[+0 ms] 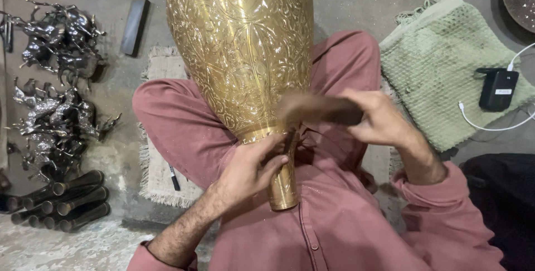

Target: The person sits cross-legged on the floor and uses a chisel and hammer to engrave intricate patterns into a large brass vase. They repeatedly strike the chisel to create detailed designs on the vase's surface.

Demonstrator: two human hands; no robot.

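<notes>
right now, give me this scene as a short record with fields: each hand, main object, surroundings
main object: engraved golden brass vase, lying on the lap, neck toward the person
left hand: grip closed around the vase neck
right hand: holds a blurred dark wooden tool by the neck
left floor: dark metal horse figurines, dark metal tubes
right floor: green woven cloth, black charger

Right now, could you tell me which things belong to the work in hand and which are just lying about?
In hand: engraved brass vase; left hand at its neck; right hand holding a blurred dark tool.

Lying about: metal horse figures, dark tubes, green mat, black charger, pen.
</notes>
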